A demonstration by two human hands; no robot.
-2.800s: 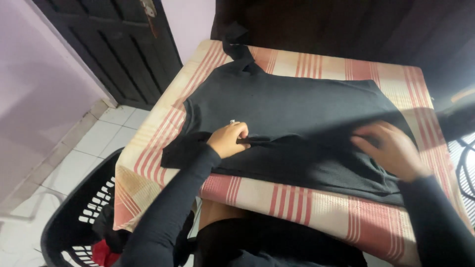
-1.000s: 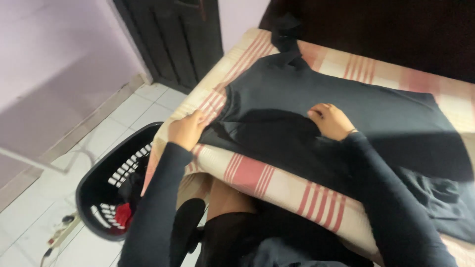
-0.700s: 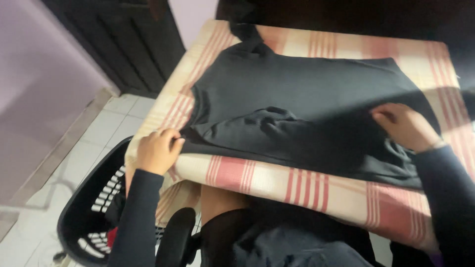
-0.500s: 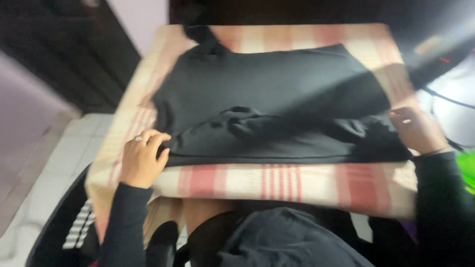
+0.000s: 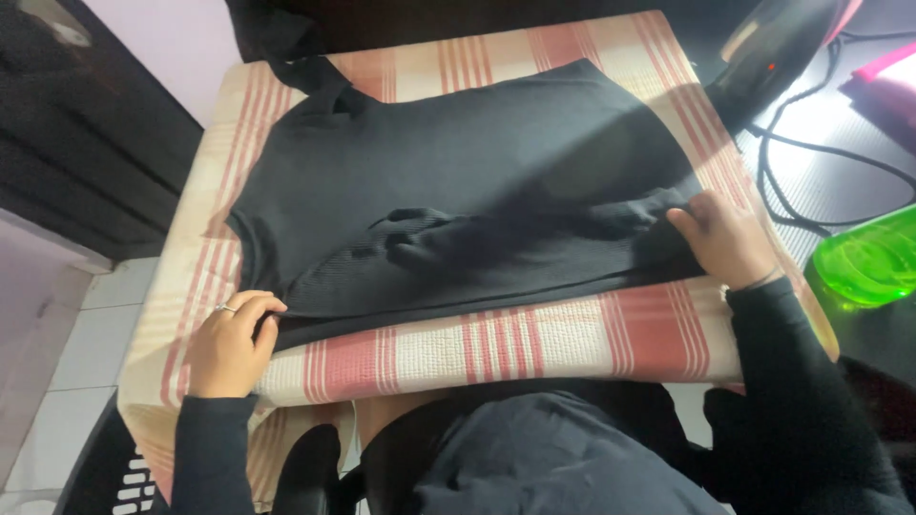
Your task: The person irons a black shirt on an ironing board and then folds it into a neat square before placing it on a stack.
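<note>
Striped in red and cream, a cloth (image 5: 534,334) is covering the small surface where a black ribbed garment (image 5: 458,181) is lying spread out, its neck end pointing away from the person and its lower edge running along the near side. The far part is lying flat and smooth; across the middle a bunched ridge of fabric (image 5: 429,238) is rising in wrinkles, so the smoothing looks partly done, with the near half not yet flat.

At the near left corner of the garment, the left hand (image 5: 229,343) is pinching the hem, its fingers (image 5: 260,307) curled and pressed together over the cloth edge, a ring showing on one. At the near right corner the right hand (image 5: 727,238) is gripping the other end, its fingers (image 5: 682,221) closing into a gathered fold of the dark fabric. Both sleeves are dark.

Outward from there, a dark iron-like appliance (image 5: 773,48) with a black cord (image 5: 821,157) is sitting beyond the right edge, a translucent green container (image 5: 863,262) is lying near the right wrist, and a black laundry basket (image 5: 105,467) is standing on the pale tiled floor (image 5: 67,362) at the lower left.
</note>
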